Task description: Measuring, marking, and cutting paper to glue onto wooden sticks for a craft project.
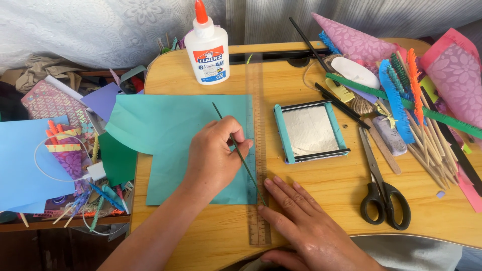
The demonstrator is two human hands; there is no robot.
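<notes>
My left hand (213, 160) grips a thin dark pencil (226, 125), its tip at the near right corner of a teal paper sheet (170, 130), right beside a clear ruler (255, 90). The ruler lies along the sheet's right edge, running away from me. My right hand (306, 226) lies flat with its fingers spread, and the fingertips press on the ruler's near end. The sheet rests on a wooden table (321, 185).
A white glue bottle (207, 50) stands at the back. A small square frame with teal sides (310, 131) lies right of the ruler, then black scissors (381, 185). Wooden sticks (427, 145), fringed paper strips and pink cones crowd the right. Blue paper (25, 165) and craft scraps lie left.
</notes>
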